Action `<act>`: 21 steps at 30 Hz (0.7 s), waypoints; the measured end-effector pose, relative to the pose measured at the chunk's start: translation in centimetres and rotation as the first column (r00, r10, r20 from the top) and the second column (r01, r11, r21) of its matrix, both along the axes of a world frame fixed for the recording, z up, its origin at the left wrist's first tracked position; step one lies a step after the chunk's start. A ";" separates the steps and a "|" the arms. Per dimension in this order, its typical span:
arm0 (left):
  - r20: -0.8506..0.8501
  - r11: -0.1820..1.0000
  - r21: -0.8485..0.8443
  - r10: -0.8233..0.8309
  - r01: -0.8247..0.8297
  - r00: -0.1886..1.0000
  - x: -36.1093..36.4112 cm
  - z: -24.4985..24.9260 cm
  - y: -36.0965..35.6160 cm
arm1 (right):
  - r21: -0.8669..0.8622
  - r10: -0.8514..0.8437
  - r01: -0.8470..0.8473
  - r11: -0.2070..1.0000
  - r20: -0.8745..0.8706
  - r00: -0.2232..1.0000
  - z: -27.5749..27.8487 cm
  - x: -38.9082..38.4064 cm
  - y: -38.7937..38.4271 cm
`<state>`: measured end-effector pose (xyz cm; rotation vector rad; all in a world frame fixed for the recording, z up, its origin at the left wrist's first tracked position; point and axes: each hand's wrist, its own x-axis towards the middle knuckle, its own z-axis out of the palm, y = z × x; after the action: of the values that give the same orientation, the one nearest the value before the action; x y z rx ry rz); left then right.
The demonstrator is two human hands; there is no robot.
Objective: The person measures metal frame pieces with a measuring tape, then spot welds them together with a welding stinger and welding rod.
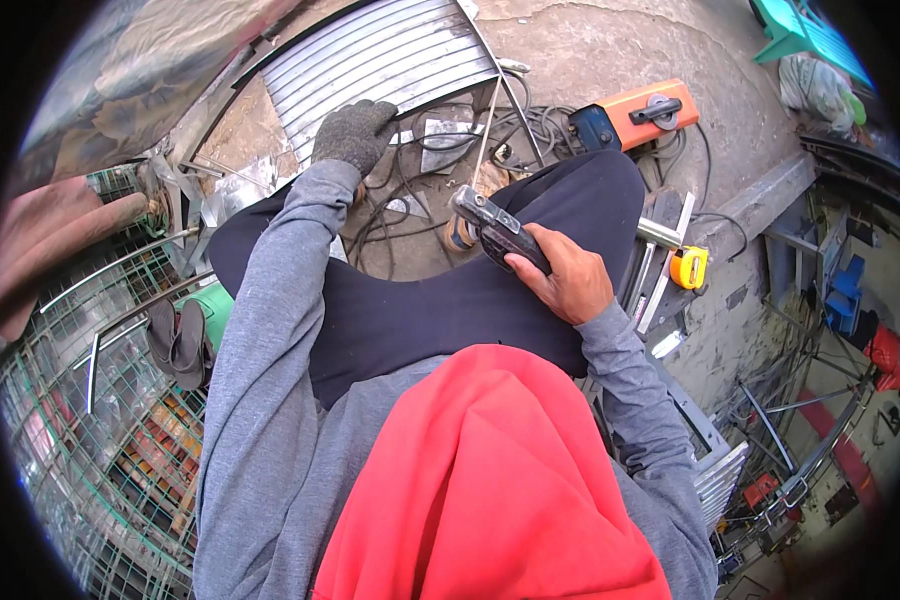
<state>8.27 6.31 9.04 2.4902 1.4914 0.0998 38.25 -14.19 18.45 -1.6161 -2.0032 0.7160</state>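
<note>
My right hand (568, 277), bare, is wrapped around the black handle of a welding electrode holder (510, 235). A thin welding rod (488, 128) runs up from its metal head toward the near right corner of a ribbed metal panel (380, 65). My left hand (354, 136), in a dark grey knit glove, is closed over the near edge of this framed panel; its fingertips are partly hidden. Cables (395, 215) and scraps of sheet metal (445, 147) lie on the ground between my legs, below the panel.
An orange welding machine (645, 112) stands on the concrete to the right. A yellow tape measure (688, 268) lies beside metal bars (667, 262) at my right knee. Green wire mesh (80, 370) and a pair of slippers (178, 340) are on the left. Metal frames (770, 430) clutter the lower right.
</note>
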 end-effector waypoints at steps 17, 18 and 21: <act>0.035 1.000 -0.003 0.010 -0.010 0.999 0.0 0.2 0.0 | 0.029 0.010 -0.009 1.000 -0.037 0.999 0.0 0.1 -0.1; 0.029 1.000 -0.002 0.006 -0.006 1.000 0.0 0.2 0.0 | 0.027 0.013 -0.013 1.000 -0.030 0.999 0.0 0.0 -0.1; 0.024 1.000 0.003 0.003 -0.003 1.000 0.0 0.2 0.0 | 0.027 0.023 -0.022 0.999 -0.024 0.999 0.1 0.1 -0.1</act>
<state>8.26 6.27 9.20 2.4799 1.4872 0.1313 38.33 -14.29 18.59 -1.5652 -2.0082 0.7108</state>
